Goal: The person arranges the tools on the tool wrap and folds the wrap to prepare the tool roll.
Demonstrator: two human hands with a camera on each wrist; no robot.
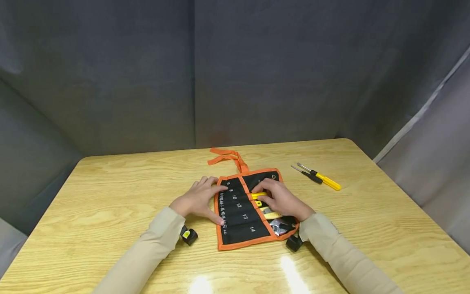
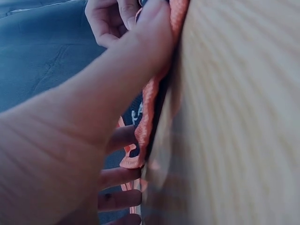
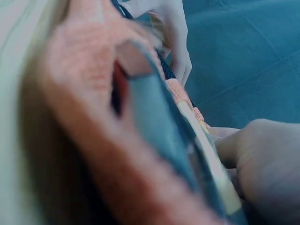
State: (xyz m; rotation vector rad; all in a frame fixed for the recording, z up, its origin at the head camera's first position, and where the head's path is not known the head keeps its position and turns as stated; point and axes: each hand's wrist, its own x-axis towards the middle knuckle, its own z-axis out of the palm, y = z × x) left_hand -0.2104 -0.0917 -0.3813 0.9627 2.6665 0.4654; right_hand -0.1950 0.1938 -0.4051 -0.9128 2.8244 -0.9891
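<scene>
A black tool roll with orange trim lies unrolled on the table, its left panel printed with white numbers. My left hand rests on the roll's left edge, thumb and fingers spread. My right hand is over the pockets, its bent fingers pinching a yellow tool whose kind is partly hidden. Below it in the pockets show another yellow handle with a hole, a yellow utility knife and a silver adjustable wrench. In the right wrist view, curled fingers meet the pocket edge.
Two screwdrivers lie side by side at the right: one with a yellow handle, one with a black handle. Orange tie straps stretch from the roll's far edge. A grey curtain stands behind the wooden table.
</scene>
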